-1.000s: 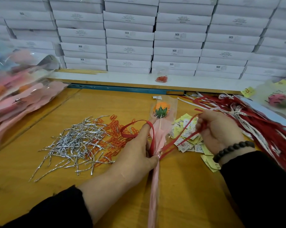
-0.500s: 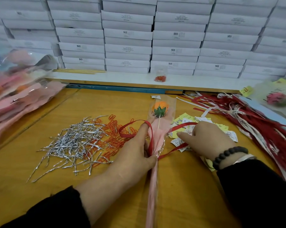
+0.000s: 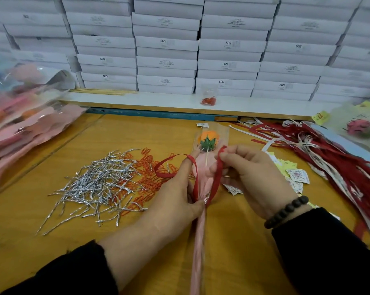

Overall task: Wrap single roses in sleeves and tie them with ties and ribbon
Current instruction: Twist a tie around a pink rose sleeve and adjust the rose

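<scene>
An orange rose (image 3: 208, 135) with green sepals lies on the wooden table (image 3: 52, 248) inside a pink and clear sleeve (image 3: 199, 241), head pointing away from me. A red ribbon (image 3: 169, 165) is wound round the gathered neck of the sleeve. My left hand (image 3: 175, 199) pinches the sleeve neck and the ribbon's left loop, which runs over its forefinger. My right hand (image 3: 252, 177) pinches the ribbon's right strand up beside the rose stick.
Silver twist ties (image 3: 94, 184) and orange paper clips (image 3: 150, 177) lie heaped to the left. A bundle of red and white ribbons (image 3: 328, 158) and small paper tags (image 3: 297, 175) lie right. Wrapped roses (image 3: 26, 124) pile at far left. White boxes (image 3: 167, 60) stack behind.
My right hand left the tags and ribbon bundle, came in to the sleeve and lifted the right ribbon strand up beside the rose. My left hand kept its hold.
</scene>
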`<state>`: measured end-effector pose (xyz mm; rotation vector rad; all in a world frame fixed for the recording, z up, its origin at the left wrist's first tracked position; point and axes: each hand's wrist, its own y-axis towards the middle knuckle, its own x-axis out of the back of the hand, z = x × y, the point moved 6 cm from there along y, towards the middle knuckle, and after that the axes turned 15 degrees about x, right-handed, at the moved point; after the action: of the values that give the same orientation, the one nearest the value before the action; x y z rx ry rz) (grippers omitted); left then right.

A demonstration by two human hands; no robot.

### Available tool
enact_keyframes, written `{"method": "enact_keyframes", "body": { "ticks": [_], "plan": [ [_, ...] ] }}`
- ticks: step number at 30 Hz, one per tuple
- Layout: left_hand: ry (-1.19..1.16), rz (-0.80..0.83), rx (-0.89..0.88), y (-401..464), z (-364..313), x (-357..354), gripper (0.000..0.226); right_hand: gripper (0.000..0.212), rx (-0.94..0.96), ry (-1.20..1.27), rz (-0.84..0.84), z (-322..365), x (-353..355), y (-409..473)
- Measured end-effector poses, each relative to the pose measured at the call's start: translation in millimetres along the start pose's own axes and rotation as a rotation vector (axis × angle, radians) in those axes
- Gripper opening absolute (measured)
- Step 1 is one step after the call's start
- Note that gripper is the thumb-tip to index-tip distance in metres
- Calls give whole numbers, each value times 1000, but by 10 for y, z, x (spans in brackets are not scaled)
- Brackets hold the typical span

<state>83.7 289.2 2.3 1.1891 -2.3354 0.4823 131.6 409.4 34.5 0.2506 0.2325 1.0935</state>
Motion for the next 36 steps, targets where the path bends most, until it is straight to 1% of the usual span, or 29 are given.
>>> {"method": "enact_keyframes", "body": {
  "ticks": [1,4,5,7,9,11,12,14,16,18,21,25,29,34,36],
  "plan": [
    [-2,-3,-6,0,-1,1,101,18,-18,-9,42,-30,-43,-14],
    [4,-11,-28,-7,-6,2,104,18,22,-297,188,-70,-121,-22],
    [3,-7,-33,-10,-9,2,104,19,31,-355,243,-70,-154,-28],
    [-22,6,-45,-11,-14,5,103,17,33,-388,358,-60,-234,-56],
    [-37,13,-59,-9,-18,10,101,12,49,-374,421,-37,-290,-86],
    [-37,13,-59,-2,-7,13,97,14,77,-356,417,-31,-299,-90],
    [-38,15,-57,1,-2,12,95,19,84,-347,400,-43,-291,-85],
    [-72,31,-50,7,10,18,91,25,59,-318,361,-83,-256,-76],
    [-122,51,-36,26,13,43,81,20,25,-294,333,-125,-202,-62],
    [-178,75,-27,32,4,81,69,20,8,-284,327,-154,-156,-50],
    [-209,28,-65,20,-43,157,55,22,-10,-240,317,-178,-128,-40],
    [-261,-15,-129,-6,-102,204,46,22,-43,-207,327,-203,-140,-59],
    [-243,-8,-136,3,-96,182,37,25,-39,-199,281,-212,-116,-54],
    [-162,-102,-107,43,-39,248,9,22,-4,-216,267,-188,-117,-48],
    [-140,-118,-94,46,-28,262,7,23,-5,-234,266,-191,-116,-50]
  ]
}}
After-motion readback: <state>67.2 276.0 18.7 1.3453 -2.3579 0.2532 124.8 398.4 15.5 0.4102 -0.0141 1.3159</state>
